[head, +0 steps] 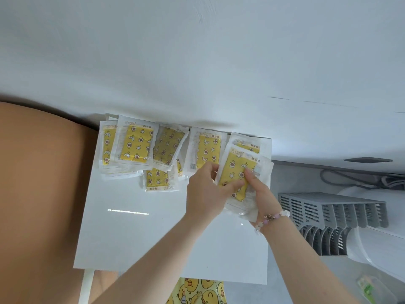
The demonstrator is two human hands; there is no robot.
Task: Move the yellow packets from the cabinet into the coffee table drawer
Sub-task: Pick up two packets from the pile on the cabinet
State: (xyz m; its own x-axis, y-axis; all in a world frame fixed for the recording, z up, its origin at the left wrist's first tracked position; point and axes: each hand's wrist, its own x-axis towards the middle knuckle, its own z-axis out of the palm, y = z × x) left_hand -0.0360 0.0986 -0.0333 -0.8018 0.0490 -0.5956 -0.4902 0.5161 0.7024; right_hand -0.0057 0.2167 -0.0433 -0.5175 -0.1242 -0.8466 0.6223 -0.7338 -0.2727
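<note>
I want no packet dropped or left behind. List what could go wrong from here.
1. The held packets, seemingly a loose stack in slick wrappers, are pinched by the left hand and right hand near the right edge of the cabinet top; one might slide out and fall toward the grey rack.
2. The remaining packets overlap along the wall; lifting one may drag its neighbours, and a partly covered one could be overlooked.

No legible text on packets
</note>
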